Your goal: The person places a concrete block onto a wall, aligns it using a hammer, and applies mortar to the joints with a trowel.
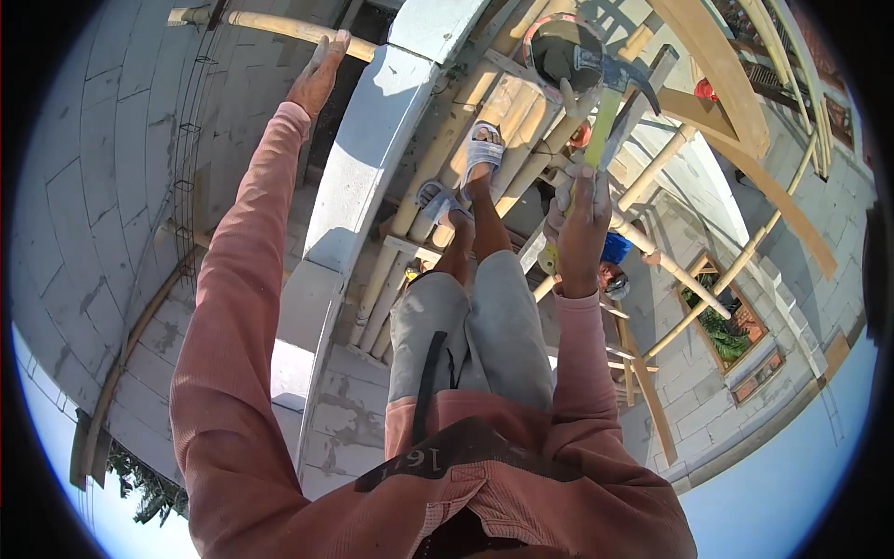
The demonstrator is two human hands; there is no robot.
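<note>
Head view: right hand clamped on hammer, curved metal claw beyond grip; left hand unclenched by round bamboo.

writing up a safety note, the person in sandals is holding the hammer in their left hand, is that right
Wrong hand: the head view shows the hammer in the right hand. The sandals are as you say.
</note>
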